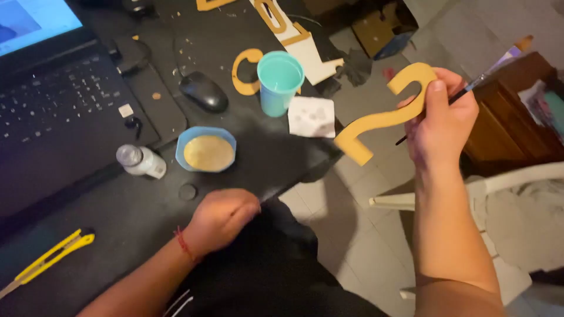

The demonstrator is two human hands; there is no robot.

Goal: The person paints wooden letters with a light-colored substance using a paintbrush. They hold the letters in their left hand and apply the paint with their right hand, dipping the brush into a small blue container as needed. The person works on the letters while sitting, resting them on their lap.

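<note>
A person's right hand (440, 120) held a gold cut-out (385, 114) and a thin brush (470, 88) together above the floor, well off the edge of the black tabletop (117, 217). The thumb pinned the cut-out's upper curl against the fingers, and the brush shaft ran through the same grip, its bristle end pointing up and away. The left hand (223, 220) rested at the tabletop's near edge, loosely clenched; whether it held anything could not be told.

Doing this step well seemed to call for a pinch near the cut-out's edge, so that fingers stayed off any wet face, and for keeping the piece level while it was away from the tabletop.

The cut-out was a flat, hooked shape, curled at the top and ending in a squared foot at the lower left, mustard-gold all over.

On the tabletop stood a blue bowl (205, 149) of gold paint, a teal cup (280, 82), a mouse (204, 91), a small bottle (141, 161), a yellow knife (50, 258) and a laptop (53, 94).
</note>
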